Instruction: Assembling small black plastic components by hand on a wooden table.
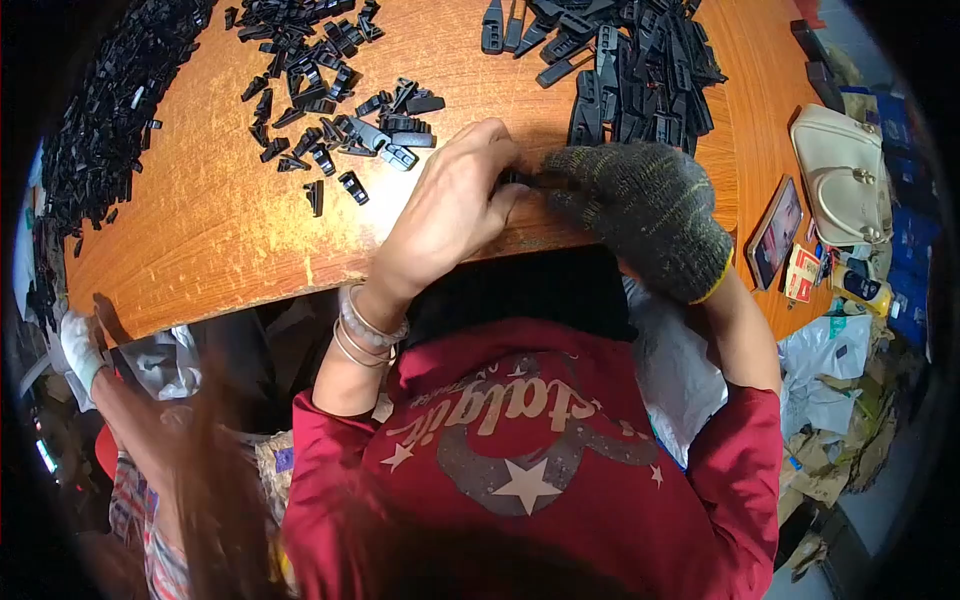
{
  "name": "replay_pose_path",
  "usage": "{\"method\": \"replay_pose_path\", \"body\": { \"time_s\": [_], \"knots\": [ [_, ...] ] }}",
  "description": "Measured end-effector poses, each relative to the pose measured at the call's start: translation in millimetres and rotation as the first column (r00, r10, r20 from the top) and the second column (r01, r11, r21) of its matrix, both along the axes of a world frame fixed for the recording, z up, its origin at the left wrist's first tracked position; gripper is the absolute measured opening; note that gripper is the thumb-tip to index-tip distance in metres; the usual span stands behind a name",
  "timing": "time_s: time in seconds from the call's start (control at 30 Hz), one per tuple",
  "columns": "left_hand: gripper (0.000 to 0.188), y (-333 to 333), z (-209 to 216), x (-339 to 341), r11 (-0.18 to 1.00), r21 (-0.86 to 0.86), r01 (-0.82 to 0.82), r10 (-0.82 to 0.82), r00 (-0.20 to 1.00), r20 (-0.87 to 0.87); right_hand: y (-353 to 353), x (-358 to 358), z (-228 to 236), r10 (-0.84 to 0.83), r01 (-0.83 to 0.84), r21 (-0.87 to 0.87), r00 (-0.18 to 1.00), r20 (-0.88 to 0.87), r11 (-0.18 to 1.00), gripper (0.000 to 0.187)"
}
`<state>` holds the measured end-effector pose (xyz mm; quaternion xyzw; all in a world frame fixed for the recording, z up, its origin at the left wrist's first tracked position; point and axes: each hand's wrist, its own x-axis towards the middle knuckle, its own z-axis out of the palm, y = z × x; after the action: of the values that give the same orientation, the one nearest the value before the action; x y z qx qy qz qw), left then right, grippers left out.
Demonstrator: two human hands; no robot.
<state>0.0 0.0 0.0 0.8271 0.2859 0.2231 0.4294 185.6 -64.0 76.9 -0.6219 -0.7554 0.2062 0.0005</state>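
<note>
My left hand (450, 195), bare with bracelets at the wrist, is closed at the table's near edge. Its thumb and fingers pinch a small black plastic piece (514, 178), mostly hidden by them. Close on its right, my right hand (645, 205) wears a dark knitted glove with a yellow cuff. The gloved fingers are bent together toward that same piece; what lies inside them is hidden. Beyond my left hand lie loose small black plastic clips (352, 187). Long flat black plastic pieces (640, 75) are heaped beyond my right hand.
A large heap of small black parts (100, 120) covers the table's left side. At right are a phone (776, 232), a cream handbag (842, 175) and a yellow bottle (862, 290). Another person's white-gloved hand (82, 345) is at the left table edge. Plastic bags (825, 360) lie lower right.
</note>
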Motion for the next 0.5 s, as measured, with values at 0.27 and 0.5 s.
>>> {"method": "replay_pose_path", "body": {
  "time_s": [0.27,0.5],
  "knots": [
    [0.022,-15,-5,6,0.982,0.057,-0.179,0.169,0.974,0.148,-25,25,-51,0.341,-0.306,0.249,0.933,-0.112,0.919,0.041],
    [0.021,-23,-9,5,0.958,0.085,-0.272,0.261,0.958,0.121,15,-13,-20,0.302,-0.309,0.065,0.948,0.102,0.949,0.024]
  ]
}}
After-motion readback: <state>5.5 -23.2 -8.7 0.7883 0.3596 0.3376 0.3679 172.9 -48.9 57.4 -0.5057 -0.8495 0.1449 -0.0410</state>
